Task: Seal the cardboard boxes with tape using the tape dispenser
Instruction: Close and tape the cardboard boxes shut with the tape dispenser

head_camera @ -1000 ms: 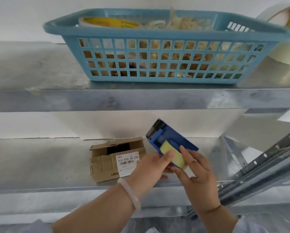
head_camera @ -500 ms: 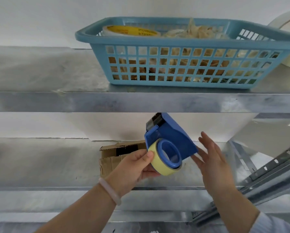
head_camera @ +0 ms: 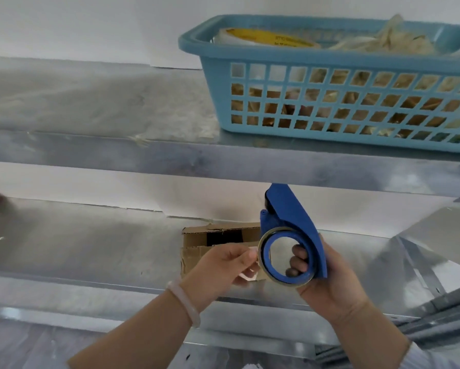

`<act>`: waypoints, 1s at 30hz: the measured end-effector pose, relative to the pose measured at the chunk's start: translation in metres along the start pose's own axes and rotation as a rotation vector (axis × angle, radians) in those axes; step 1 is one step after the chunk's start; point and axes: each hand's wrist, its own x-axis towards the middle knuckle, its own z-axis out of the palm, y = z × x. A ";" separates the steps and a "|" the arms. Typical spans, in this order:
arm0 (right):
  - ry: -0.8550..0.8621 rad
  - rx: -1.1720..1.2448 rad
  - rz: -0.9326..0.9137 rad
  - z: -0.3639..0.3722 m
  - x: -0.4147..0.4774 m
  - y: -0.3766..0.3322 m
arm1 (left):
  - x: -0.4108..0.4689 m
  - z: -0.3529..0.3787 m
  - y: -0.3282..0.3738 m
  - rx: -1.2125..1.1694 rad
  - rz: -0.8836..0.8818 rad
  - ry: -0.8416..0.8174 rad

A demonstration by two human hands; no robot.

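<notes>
A blue tape dispenser (head_camera: pixel 292 217) with a thin roll of tape on its hub is held upright in front of the lower shelf. My right hand (head_camera: pixel 330 278) grips it, with fingers curled through the hub's hole. My left hand (head_camera: pixel 223 265) pinches the tape's free end at the roll's left edge. Behind both hands a small brown cardboard box (head_camera: pixel 210 241) lies on the lower shelf, its top flaps partly open and its right part hidden by the dispenser.
A light blue plastic basket (head_camera: pixel 330 102) holding a tape roll (head_camera: pixel 266 38) and crumpled material stands on the upper metal shelf (head_camera: pixel 117 153). The lower shelf (head_camera: pixel 77 249) stretches to the left. A slanted metal rail (head_camera: pixel 436 307) runs at the lower right.
My right hand has taken hold of the dispenser through its hub. My left hand let go of the roll's body and now pinches the tape end. The view shifted left.
</notes>
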 end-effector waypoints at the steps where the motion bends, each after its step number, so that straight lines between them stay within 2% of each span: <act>1: 0.007 -0.030 -0.025 -0.003 0.002 -0.001 | 0.003 -0.007 -0.004 0.195 0.052 0.135; 3: 0.013 -0.082 -0.046 -0.010 0.005 -0.004 | 0.006 -0.027 -0.012 0.638 0.252 0.464; 4: 0.017 -0.099 -0.051 -0.012 0.006 -0.006 | 0.008 -0.038 -0.016 0.814 0.323 0.568; 5: 0.024 -0.111 -0.048 -0.015 0.008 -0.008 | 0.010 -0.049 -0.022 0.936 0.333 0.595; 6: 0.040 -0.125 -0.047 -0.015 0.009 -0.010 | 0.013 -0.059 -0.027 1.005 0.289 0.540; 9: 0.072 -0.164 -0.046 -0.017 0.012 -0.014 | 0.021 -0.072 -0.043 0.887 0.119 0.273; 14: 0.013 -0.208 -0.009 -0.017 0.018 -0.017 | 0.030 -0.059 -0.055 0.785 0.238 0.155; 19: -0.098 -0.338 0.031 -0.010 0.031 -0.017 | 0.029 -0.045 -0.062 0.790 0.263 0.273; 21: -0.103 -0.365 0.041 -0.008 0.035 -0.017 | 0.026 -0.044 -0.063 0.828 0.289 0.274; 25: -0.090 -0.393 0.048 -0.006 0.041 -0.019 | 0.023 -0.046 -0.061 1.086 0.357 0.250; 30: -0.079 -0.496 0.028 -0.003 0.049 -0.019 | 0.027 -0.038 -0.061 1.087 0.381 0.313</act>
